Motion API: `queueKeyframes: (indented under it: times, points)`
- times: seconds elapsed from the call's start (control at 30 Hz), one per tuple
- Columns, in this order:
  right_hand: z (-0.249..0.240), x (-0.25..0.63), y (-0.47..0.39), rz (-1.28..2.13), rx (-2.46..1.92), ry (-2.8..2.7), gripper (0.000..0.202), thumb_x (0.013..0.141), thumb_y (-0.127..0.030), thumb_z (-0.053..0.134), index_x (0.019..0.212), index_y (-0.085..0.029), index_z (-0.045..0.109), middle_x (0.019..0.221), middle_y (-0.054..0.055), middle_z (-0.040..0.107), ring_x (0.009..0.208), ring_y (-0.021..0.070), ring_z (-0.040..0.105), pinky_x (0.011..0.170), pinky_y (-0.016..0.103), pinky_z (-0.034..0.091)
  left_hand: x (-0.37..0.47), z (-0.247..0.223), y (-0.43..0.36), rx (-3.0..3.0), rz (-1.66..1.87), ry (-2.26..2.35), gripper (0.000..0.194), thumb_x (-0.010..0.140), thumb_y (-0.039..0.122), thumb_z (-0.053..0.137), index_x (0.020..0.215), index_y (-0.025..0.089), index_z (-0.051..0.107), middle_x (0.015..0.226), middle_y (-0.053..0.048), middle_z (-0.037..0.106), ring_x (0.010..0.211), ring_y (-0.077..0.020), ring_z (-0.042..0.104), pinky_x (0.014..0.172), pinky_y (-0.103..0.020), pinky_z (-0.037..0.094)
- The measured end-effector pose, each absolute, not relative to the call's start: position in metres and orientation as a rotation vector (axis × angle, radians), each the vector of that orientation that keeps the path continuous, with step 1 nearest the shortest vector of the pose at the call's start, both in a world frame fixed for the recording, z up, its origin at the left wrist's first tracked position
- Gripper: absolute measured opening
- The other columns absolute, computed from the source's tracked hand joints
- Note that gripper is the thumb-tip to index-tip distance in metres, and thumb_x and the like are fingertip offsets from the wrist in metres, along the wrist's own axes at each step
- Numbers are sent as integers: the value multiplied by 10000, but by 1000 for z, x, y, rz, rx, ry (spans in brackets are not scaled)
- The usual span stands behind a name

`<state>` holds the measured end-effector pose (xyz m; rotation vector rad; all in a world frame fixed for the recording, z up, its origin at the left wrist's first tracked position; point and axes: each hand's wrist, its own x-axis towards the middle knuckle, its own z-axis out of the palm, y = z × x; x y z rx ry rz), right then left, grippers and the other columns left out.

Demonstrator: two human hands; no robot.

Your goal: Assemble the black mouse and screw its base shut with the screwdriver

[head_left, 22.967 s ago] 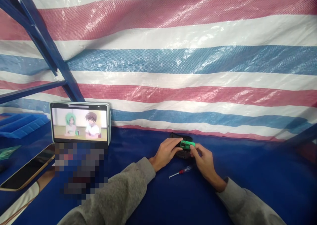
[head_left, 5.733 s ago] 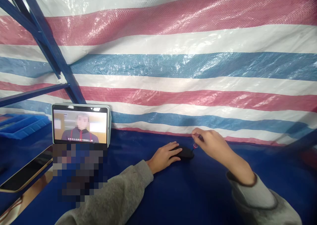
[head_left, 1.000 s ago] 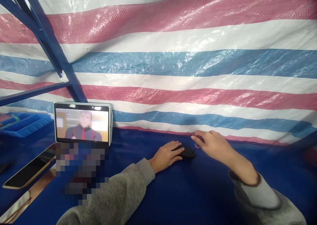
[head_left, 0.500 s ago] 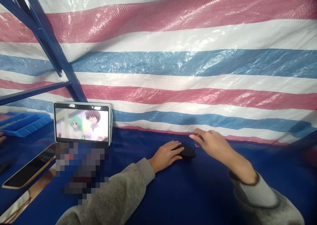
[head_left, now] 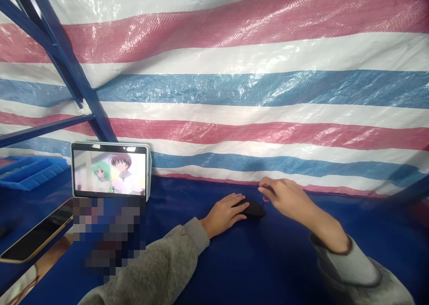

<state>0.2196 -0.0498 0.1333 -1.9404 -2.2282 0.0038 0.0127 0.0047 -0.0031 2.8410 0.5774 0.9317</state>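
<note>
**Screwdriver tip at the mouse's end!**

Right hand (head_left: 283,197) pinches the screwdriver (head_left: 265,200); left hand (head_left: 223,216), fingers spread, presses the black mouse (head_left: 254,209) on the blue table (head_left: 234,269). Tablet (head_left: 110,171) and phone (head_left: 38,230) sit left, striped sheeting (head_left: 234,88) behind, blue frame (head_left: 72,77) slanting down.

Bright glare streaks the striped sheet (head_left: 234,88); lower corners look dim.
</note>
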Motion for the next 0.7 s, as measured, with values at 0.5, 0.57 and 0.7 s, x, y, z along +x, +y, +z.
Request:
queueKeyframes:
  times: [0.5, 0.57, 0.7]
  points:
    - [133, 218, -51, -11, -1929, -2251, 297, 958, -301, 327, 884, -223, 604, 715, 34, 686, 678, 206, 633, 597, 288, 345, 12, -3, 5, 2840, 936, 581, 404, 970, 427, 490, 1309, 218, 557, 1364, -78, 559, 1282, -216, 519, 1113, -412, 419]
    - [132, 219, -50, -29, -1980, -2220, 333, 967, -395, 337, 913, -229, 621, 693, 39, 686, 687, 223, 645, 589, 286, 348, 12, -2, 4, 2832, 939, 581, 403, 970, 430, 489, 1305, 217, 561, 1362, -77, 561, 1283, -215, 518, 1115, -410, 417]
    - [134, 218, -52, 4, -2011, -2183, 323, 963, -412, 330, 990, -237, 601, 752, 42, 707, 725, 230, 661, 598, 289, 362, 12, -1, 4, 2824, 941, 586, 403, 972, 425, 485, 1300, 205, 565, 1355, -77, 566, 1287, -208, 513, 1124, -397, 405]
